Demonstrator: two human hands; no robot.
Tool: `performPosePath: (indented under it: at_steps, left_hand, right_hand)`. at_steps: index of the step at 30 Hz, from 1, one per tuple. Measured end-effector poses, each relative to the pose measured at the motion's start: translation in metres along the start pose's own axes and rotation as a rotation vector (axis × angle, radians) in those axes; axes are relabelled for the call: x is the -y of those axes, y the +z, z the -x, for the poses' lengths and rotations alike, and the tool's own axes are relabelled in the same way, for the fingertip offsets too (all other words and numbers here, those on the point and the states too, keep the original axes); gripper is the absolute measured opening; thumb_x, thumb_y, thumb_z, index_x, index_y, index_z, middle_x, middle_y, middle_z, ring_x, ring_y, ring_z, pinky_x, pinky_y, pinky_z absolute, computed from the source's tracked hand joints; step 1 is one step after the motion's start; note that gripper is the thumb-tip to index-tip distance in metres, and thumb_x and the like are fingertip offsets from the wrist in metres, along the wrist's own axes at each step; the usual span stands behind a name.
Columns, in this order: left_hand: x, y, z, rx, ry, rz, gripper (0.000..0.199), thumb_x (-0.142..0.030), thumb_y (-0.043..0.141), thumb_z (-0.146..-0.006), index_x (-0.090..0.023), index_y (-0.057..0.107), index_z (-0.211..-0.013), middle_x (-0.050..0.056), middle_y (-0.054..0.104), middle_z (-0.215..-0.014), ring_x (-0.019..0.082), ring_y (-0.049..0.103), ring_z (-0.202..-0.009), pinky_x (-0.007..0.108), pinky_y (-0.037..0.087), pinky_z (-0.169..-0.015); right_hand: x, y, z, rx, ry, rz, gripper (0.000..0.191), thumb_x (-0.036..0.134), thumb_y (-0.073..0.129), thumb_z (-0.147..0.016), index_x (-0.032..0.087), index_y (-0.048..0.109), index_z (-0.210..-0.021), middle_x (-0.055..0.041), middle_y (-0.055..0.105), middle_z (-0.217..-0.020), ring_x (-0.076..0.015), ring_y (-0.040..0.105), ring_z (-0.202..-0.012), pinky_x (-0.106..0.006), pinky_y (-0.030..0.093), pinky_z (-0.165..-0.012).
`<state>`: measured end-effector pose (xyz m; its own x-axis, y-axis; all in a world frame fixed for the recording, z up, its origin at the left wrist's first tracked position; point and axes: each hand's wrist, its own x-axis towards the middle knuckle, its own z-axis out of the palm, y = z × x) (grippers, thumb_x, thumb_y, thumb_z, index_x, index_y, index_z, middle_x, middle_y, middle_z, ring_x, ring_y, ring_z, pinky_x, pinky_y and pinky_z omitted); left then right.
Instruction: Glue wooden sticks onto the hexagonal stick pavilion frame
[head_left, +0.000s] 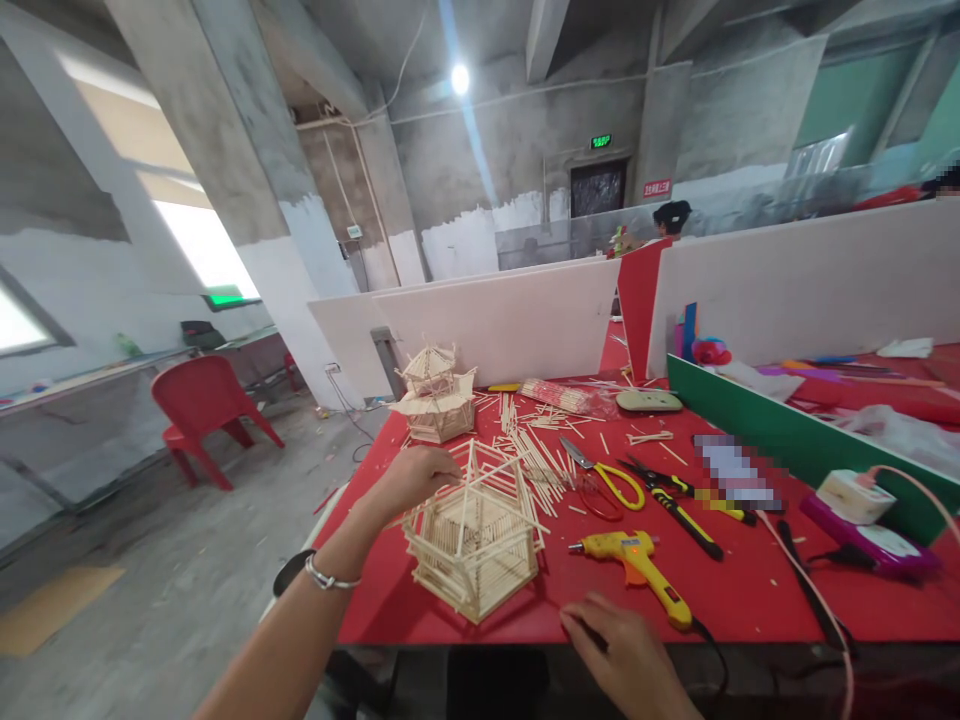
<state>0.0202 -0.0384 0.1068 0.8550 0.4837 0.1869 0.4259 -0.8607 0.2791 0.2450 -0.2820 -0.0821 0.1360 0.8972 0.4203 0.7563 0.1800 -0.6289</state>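
A six-sided model house of thin wooden sticks [480, 570] stands on the red table in front of me, with an open roof frame of sticks on top. My left hand [420, 482] is at the upper left of that frame, its fingers closed on a roof stick; the fingertips are partly hidden. Low at the table's front edge, right of the model, my right hand [619, 645] has thumb and fingers pinched together. What they hold, if anything, is too small to name. A yellow hot glue gun [637, 570] lies just beyond this hand.
A tiered stick pagoda [435, 395] stands behind the model. Loose sticks [536, 455], yellow-handled scissors [604, 470], pliers [682, 515] and a blurred phone [739, 470] lie to the right. A purple power strip [862, 545] with cables sits by a green divider [780, 430].
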Motion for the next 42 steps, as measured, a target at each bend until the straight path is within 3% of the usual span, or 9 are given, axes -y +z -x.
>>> performPosePath:
  at_steps: [6, 12, 27, 38, 40, 42]
  left_hand:
    - [-0.005, -0.002, -0.002, 0.011, 0.004, -0.019, 0.019, -0.022, 0.059, -0.086, -0.023, 0.078, -0.083, 0.005, 0.077, -0.084, 0.016, 0.068, -0.076, 0.022, 0.044, -0.069]
    - [-0.011, -0.005, -0.005, 0.044, -0.002, -0.026, 0.018, -0.023, 0.061, -0.087, -0.023, 0.077, -0.080, 0.004, 0.077, -0.083, 0.016, 0.068, -0.074, 0.022, 0.042, -0.067]
    - [-0.012, -0.006, -0.007, 0.073, -0.015, -0.071, 0.020, -0.020, 0.058, -0.086, -0.023, 0.077, -0.079, 0.004, 0.077, -0.083, 0.016, 0.068, -0.076, 0.022, 0.042, -0.068]
    - [-0.011, -0.005, -0.006, 0.057, 0.024, -0.091, 0.019, -0.020, 0.059, -0.086, -0.022, 0.077, -0.081, 0.004, 0.078, -0.083, 0.015, 0.068, -0.074, 0.022, 0.042, -0.066]
    - [-0.010, -0.005, -0.006, 0.064, 0.029, -0.115, 0.020, -0.021, 0.058, -0.087, -0.022, 0.077, -0.082, 0.004, 0.078, -0.084, 0.015, 0.068, -0.076, 0.021, 0.042, -0.067]
    - [-0.010, -0.005, -0.006, 0.073, 0.034, -0.142, 0.020, -0.021, 0.057, -0.089, -0.021, 0.077, -0.082, 0.003, 0.078, -0.085, 0.014, 0.068, -0.076, 0.020, 0.042, -0.067]
  right_hand:
    - [0.002, 0.004, 0.003, -0.026, -0.062, 0.148, 0.031, 0.031, 0.045, -0.095, 0.026, 0.074, -0.084, -0.0037, 0.071, -0.076, -0.0169, 0.069, -0.069, -0.023, 0.048, -0.064]
    - [-0.001, 0.004, 0.003, 0.033, -0.028, 0.124, 0.028, 0.028, 0.047, -0.094, 0.027, 0.073, -0.085, -0.0022, 0.069, -0.076, -0.0164, 0.068, -0.070, -0.023, 0.047, -0.064]
    - [-0.007, 0.005, 0.006, 0.032, -0.094, 0.125, 0.024, 0.025, 0.048, -0.094, 0.026, 0.070, -0.084, -0.0017, 0.069, -0.075, -0.0155, 0.068, -0.070, -0.022, 0.046, -0.063]
    - [0.001, 0.002, 0.003, 0.092, 0.017, 0.077, 0.026, 0.027, 0.049, -0.093, 0.027, 0.072, -0.081, -0.0004, 0.070, -0.075, -0.0161, 0.068, -0.069, -0.025, 0.047, -0.063]
    - [0.004, -0.001, -0.001, 0.064, 0.015, 0.044, 0.024, 0.029, 0.051, -0.093, 0.026, 0.073, -0.083, -0.0005, 0.071, -0.077, -0.0160, 0.068, -0.067, -0.024, 0.048, -0.062]
    - [0.012, -0.006, -0.007, -0.066, -0.034, 0.010, 0.021, 0.030, 0.053, -0.094, 0.025, 0.072, -0.088, -0.0014, 0.071, -0.078, -0.0160, 0.068, -0.069, -0.024, 0.049, -0.063]
